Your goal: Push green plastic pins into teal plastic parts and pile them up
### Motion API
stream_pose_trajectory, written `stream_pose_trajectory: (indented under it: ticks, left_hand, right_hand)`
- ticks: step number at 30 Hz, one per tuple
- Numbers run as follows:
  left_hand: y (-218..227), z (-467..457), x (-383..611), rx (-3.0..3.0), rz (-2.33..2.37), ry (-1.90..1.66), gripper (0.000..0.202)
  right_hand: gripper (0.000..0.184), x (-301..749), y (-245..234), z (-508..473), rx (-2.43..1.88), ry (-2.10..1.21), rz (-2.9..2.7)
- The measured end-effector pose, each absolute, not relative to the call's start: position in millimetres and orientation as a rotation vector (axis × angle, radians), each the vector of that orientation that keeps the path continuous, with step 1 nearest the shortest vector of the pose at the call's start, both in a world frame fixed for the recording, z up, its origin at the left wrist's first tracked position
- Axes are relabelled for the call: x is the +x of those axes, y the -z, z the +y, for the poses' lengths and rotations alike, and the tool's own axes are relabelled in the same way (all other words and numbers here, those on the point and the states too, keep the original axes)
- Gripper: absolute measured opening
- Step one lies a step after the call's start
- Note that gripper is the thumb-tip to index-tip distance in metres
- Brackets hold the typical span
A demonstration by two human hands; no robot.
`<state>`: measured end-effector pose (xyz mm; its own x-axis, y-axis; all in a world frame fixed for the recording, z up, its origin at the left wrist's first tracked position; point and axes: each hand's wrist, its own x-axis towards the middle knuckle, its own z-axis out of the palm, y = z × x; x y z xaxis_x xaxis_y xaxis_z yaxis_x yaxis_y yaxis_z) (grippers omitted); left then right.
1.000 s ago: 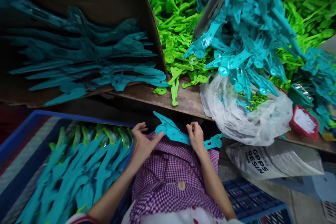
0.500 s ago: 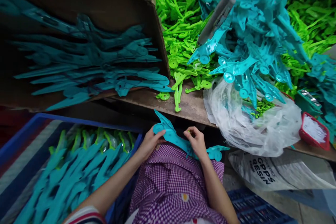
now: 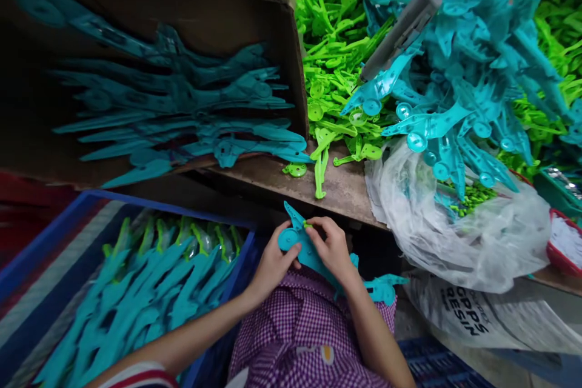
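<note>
- Holding a long teal plastic part (image 3: 311, 253) across the lap, over a purple checked garment (image 3: 300, 327), just below the front edge of the table (image 3: 345, 185).
- Left hand (image 3: 273, 264) is curled around the part's round disc end, thumb resting on top, bracing it.
- Right hand (image 3: 334, 248) has thumb and forefinger pressed together, pinching a tiny green piece (image 3: 308, 224) against the part just beside the disc.
- Judging by this, the step in hand looks like fitting the green piece into the teal part; whether it is seated yet cannot be told.
- Seating it would call for a steady push from the right fingertips while the left hand keeps the disc end from twisting.
- A blue crate (image 3: 68, 218) at the left holds many teal parts lying flat.
- A cardboard box (image 3: 182, 12) on its side above it holds more.
- On the table lie heaps of green parts (image 3: 331, 12) and teal parts (image 3: 477, 73), with a grey tool (image 3: 400, 30) poking into them.
- A clear plastic bag (image 3: 464, 242) slumps at the table's edge, near the right hand.
</note>
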<state>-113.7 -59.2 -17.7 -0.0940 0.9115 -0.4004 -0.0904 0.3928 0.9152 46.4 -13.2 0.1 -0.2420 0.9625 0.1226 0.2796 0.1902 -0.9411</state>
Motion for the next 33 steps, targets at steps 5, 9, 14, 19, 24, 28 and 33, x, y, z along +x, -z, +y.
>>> stream_pose_trajectory:
  ticks: [5, 9, 14, 19, 24, 28, 33]
  left_hand:
    - [17, -66, -116, 0.806, 1.381, -0.995, 0.061]
    - [17, -74, -120, 0.838, 1.405, -0.967, 0.055]
    - [24, -84, -116, 0.896, 1.458, -0.932, 0.05]
    - [35, -92, -107, 0.936, 1.514, -0.927, 0.047]
    - [38, -97, -105, 0.945, 1.497, -0.916, 0.05]
    - [41, -103, -104, 0.951, 1.476, -0.89, 0.049]
    - [34, -104, -104, 0.799, 1.383, -0.922, 0.05]
  right_hand:
    - [0.019, 47, -4, -13, -1.114, -1.088, -1.763]
    - [0.019, 46, -5, -18, -1.012, -1.04, -1.945]
    - [0.022, 53, 2, -28, -0.964, -1.013, -2.115]
    - [0.02, 64, 10, -26, -0.912, -0.988, -2.212]
    - [0.017, 69, 14, -22, -0.833, -0.836, -2.421]
    - [0.018, 68, 28, -33, -0.824, -0.753, -2.403]
    - [0.02, 72, 36, -45, -0.796, -0.744, -2.261]
